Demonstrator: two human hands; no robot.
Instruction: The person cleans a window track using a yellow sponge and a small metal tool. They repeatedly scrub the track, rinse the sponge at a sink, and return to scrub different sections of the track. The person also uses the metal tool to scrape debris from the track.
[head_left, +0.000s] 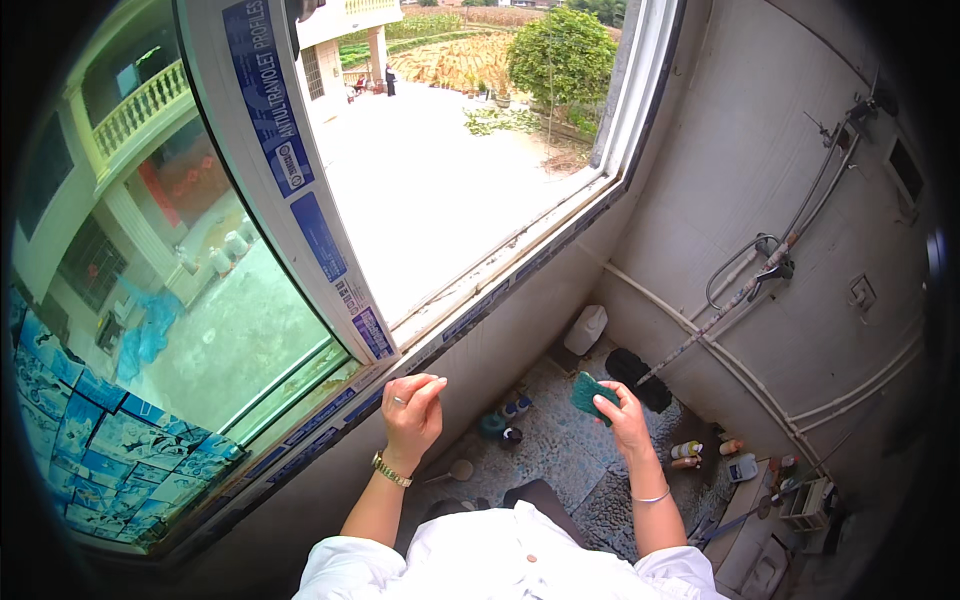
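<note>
A green scouring pad (589, 397) is pinched between the thumb and fingers of my right hand (624, 420), over the wet tiled floor. My left hand (412, 420) is raised just below the window sill, its fingers curled and bunched at the tips; whether something small is between them cannot be told. It wears a ring and a metal watch. In front of me is a window frame (307, 180) with blue printed film on it, its right part open to the yard. The sill track (480, 289) looks dirty. Green-tinted glass (202, 262) fills the left part.
Pipes and a shower hose (814, 187) run along the right wall. On the floor stand a white plastic jug (586, 330), a black mat or brush-like thing (639, 380) and several bottles (685, 450). A long-handled ladle (460, 471) lies by the wall. A crate (806, 504) is at lower right.
</note>
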